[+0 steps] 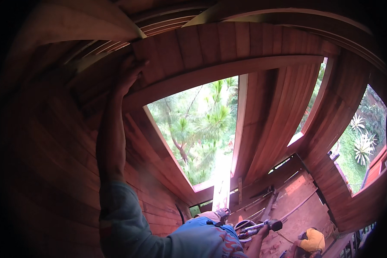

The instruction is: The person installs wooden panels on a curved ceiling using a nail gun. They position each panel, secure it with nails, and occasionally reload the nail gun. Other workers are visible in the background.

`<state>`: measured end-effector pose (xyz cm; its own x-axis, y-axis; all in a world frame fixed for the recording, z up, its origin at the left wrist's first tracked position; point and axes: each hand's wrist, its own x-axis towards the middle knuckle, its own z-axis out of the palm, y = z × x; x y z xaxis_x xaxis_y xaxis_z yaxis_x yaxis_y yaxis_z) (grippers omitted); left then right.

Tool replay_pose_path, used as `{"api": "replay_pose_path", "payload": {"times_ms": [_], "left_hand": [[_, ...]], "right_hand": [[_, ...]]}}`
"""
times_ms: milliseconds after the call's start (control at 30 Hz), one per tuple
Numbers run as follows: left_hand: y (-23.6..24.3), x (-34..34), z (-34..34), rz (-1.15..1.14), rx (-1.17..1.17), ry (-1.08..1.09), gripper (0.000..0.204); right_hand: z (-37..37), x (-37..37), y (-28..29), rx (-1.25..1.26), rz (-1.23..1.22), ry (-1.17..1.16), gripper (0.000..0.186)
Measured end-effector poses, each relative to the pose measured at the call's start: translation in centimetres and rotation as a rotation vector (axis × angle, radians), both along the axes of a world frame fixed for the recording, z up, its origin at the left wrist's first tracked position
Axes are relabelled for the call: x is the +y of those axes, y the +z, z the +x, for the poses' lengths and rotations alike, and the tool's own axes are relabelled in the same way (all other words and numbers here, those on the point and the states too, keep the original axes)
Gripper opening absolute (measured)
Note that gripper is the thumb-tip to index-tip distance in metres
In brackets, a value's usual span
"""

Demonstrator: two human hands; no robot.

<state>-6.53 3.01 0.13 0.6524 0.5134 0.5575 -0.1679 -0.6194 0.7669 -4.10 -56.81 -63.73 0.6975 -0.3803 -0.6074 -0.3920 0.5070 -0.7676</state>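
Note:
My left hand [131, 73] is raised at the upper left, fingers bent against a wooden board [159, 51] of the upper wall, below the rafters. Down at the bottom, my right hand [261, 231] grips a silver-and-black power tool [251, 228], apparently a nail gun, held beside my body. My foot [222, 213] shows on or beside a narrow, brightly lit plank [220, 193] below the middle window opening.
Curved plank walls [56, 163] surround window openings [193, 129] showing trees outside. A co-worker [311, 241] in a yellow top bends at the lower right. Loose timber [268, 202] lies on the dusty floor [299, 202] below. Rafters [167, 21] cross overhead.

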Motion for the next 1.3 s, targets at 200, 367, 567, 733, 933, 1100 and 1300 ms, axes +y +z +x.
{"api": "replay_pose_path", "payload": {"times_ms": [200,367,567,733,933,1100,1300], "left_hand": [[-0.4,1.1,0.3,0.049,-0.003,0.005,0.040],[-0.6,2.2,0.7,0.013,0.032,-0.027,0.038],[-0.8,0.4,-0.3,-0.070,-0.090,0.006,0.039],[-0.9,-1.0,-1.2,-0.016,-0.087,0.056,0.039],[-3.0,-2.6,-1.2,-0.006,-0.257,0.050,0.050],[-4.4,-3.8,-1.5,-0.006,-0.237,0.104,0.067],[-3.6,-5.9,-2.4,0.220,-0.290,-0.006,0.073]], "right_hand": [[0.2,0.3,0.1,0.007,-0.027,0.031,0.043],[0.0,0.0,-0.1,0.016,-0.059,0.048,0.043],[0.5,0.2,-0.8,0.024,-0.102,0.115,0.043],[1.6,2.3,0.8,-0.039,-0.071,0.113,0.043],[4.8,4.8,-0.2,-0.027,-0.128,0.190,0.048],[5.5,8.1,2.6,-0.010,-0.089,0.197,0.043],[6.4,8.6,1.8,0.002,-0.092,0.283,0.038]]}}
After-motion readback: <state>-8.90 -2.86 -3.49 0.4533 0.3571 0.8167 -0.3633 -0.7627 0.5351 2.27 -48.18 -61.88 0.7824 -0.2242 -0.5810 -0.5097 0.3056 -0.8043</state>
